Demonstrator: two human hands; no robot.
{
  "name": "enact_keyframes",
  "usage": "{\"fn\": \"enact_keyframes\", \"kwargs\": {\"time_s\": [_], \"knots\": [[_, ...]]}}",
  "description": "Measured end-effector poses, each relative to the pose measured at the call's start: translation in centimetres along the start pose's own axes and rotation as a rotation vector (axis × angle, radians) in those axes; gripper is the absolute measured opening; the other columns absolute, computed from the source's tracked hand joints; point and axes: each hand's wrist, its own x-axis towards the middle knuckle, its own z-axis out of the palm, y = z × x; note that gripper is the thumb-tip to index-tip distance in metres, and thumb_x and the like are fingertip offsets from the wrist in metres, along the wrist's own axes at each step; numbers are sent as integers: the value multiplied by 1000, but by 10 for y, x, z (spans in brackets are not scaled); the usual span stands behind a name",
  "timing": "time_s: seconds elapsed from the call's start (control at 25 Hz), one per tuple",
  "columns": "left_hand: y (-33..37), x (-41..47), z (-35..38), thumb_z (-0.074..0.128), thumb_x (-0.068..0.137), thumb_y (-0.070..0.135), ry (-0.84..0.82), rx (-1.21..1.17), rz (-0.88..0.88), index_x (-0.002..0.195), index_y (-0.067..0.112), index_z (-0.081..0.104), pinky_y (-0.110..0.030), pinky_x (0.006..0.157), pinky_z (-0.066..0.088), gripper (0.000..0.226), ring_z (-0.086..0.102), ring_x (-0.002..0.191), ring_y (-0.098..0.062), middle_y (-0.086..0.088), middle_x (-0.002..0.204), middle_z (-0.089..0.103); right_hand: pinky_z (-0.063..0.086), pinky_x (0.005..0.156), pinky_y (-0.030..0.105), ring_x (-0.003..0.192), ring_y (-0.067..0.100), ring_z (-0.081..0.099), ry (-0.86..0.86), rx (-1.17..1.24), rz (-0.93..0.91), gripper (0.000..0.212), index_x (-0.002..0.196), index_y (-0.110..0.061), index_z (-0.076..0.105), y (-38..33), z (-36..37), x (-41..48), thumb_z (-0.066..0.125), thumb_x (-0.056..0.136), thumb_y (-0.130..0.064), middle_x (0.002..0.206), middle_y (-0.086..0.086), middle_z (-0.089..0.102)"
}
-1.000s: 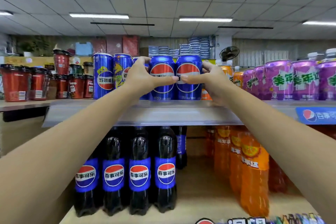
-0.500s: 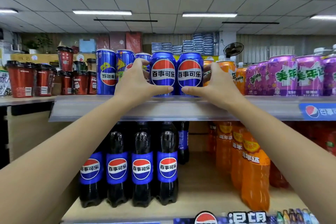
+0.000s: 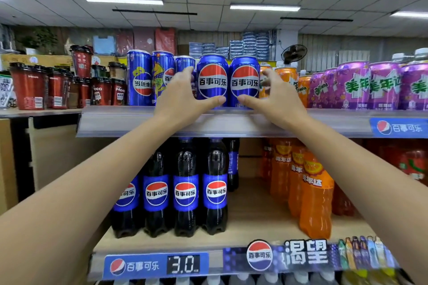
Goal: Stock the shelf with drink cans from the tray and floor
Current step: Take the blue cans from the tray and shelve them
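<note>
Two blue cola cans, the left one (image 3: 212, 81) and the right one (image 3: 244, 82), stand upright side by side at the front of the top shelf (image 3: 129, 122), labels facing me. My left hand (image 3: 183, 97) is beside the left can, fingers spread, thumb tip low on its front. My right hand (image 3: 276, 97) mirrors it beside the right can, its fingers blurred and held off the can's side. Neither hand closes around a can. No tray or floor is in view.
Taller blue cans (image 3: 139, 78) stand left of the pair, orange cans (image 3: 287, 81) and purple cans (image 3: 352, 85) to the right. Red-brown cups (image 3: 30, 88) fill the far left. Cola bottles (image 3: 185, 190) and orange bottles (image 3: 315, 194) stand on the shelf below.
Both hands gripped the two cans and set them on the shelf edge; now the fingers have spread off the cans' sides and the hands sit lower.
</note>
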Motion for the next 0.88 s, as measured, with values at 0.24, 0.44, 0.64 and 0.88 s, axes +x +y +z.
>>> {"fn": "enact_keyframes", "kwargs": {"time_s": [0.24, 0.44, 0.64, 0.88], "knots": [[27, -85, -13, 59, 81, 26, 107, -65, 223, 99, 19, 68, -34, 87, 46, 21, 58, 103, -19, -1, 107, 65, 42, 96, 43, 112, 25, 52, 141, -81, -237, 35, 119, -9, 56, -4, -25, -90, 59, 87, -23, 119, 10, 61], [51, -232, 16, 57, 82, 23, -257, -60, 126, 92, 20, 70, -31, 71, 54, 16, 64, 76, -9, 7, 83, 71, 53, 71, 43, 79, 23, 63, -133, 7, -179, 16, 101, -9, 64, 33, -34, -230, 57, 87, -15, 86, 6, 69], [56, -409, 67, 59, 88, 26, -632, 59, -64, 96, 22, 69, -25, 56, 45, 13, 65, 77, -19, 5, 81, 69, 51, 69, 42, 88, 31, 62, -606, -100, 8, 18, 100, -7, 62, 84, -19, -395, 52, 92, -20, 93, 11, 69], [52, -617, 116, 48, 89, 23, -1169, 213, -235, 100, 18, 62, -39, 69, 51, 19, 66, 96, -30, -7, 104, 69, 46, 66, 39, 95, 36, 62, -1128, -267, 214, 17, 95, -9, 58, 128, 16, -581, 48, 90, -21, 101, 16, 66]]}}
